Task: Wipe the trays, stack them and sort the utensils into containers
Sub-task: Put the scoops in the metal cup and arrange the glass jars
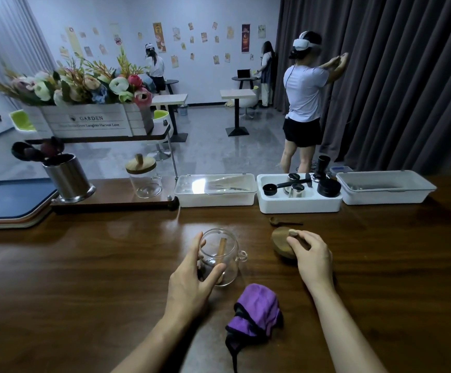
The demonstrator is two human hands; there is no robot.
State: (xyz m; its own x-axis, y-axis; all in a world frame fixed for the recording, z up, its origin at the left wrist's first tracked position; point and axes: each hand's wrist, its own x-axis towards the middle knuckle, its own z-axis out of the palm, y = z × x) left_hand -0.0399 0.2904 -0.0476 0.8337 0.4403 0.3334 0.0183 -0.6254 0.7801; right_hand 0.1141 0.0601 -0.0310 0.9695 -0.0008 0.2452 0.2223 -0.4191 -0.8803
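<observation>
An open glass jar (225, 251) stands on the wooden table (84, 278) with a wooden spoon (221, 250) inside it. My left hand (192, 275) wraps around the jar's left side. To its right, my right hand (309, 254) grips the jar's round wooden lid (280, 239), tilted on the table. A small wooden spoon (283, 221) lies just beyond the lid. A crumpled purple cloth (256, 310) rests near the front edge. Stacked trays (11, 208) with a blue one on top sit at the far left.
Along the back stand a steel utensil holder (68, 179), a lidded glass jar (145, 175), a covered white bin (216, 189), a white bin of black and metal cups (299, 192) and a grey bin (385, 187). A flower box sits on the shelf. People stand beyond.
</observation>
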